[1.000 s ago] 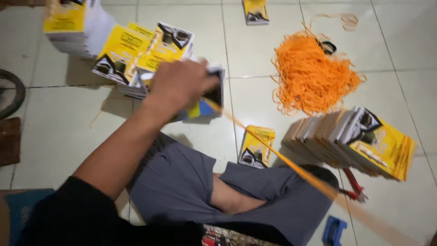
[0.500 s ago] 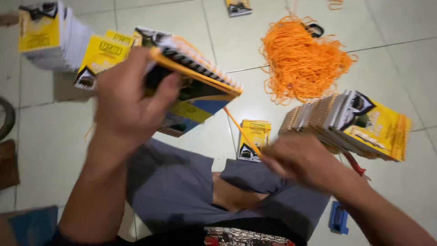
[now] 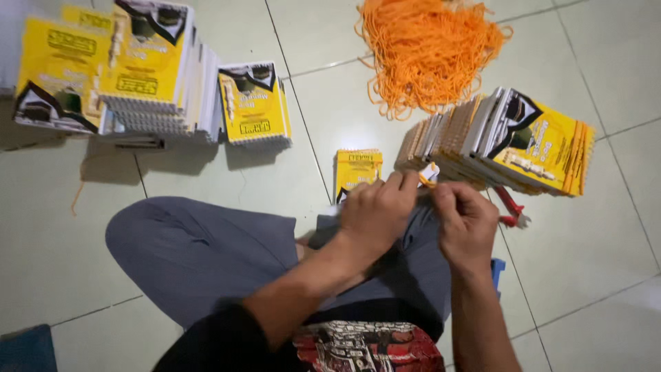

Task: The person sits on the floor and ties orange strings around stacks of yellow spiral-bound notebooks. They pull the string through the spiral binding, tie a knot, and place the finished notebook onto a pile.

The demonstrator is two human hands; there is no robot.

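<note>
Orange cord point(image 3: 425, 180) between fingertips mostly hidden; only short stub seen between left hand point(image 3: 377, 207) and right hand point(image 3: 467, 222). Whether anything else is gripped cannot be told. Small yellow booklet point(image 3: 357, 167) partly covered by left hand. Red-handled tool point(image 3: 509, 205) half hidden under fanned booklet stack point(image 3: 513, 141). Blue object point(image 3: 497, 267) mostly masked by right forearm. Orange cord pile point(image 3: 428, 47) cut off by far edge. Left booklet stacks point(image 3: 110, 69) cropped at far-left edge. Blue item point(image 3: 26, 350) cropped at near-left corner.
</note>
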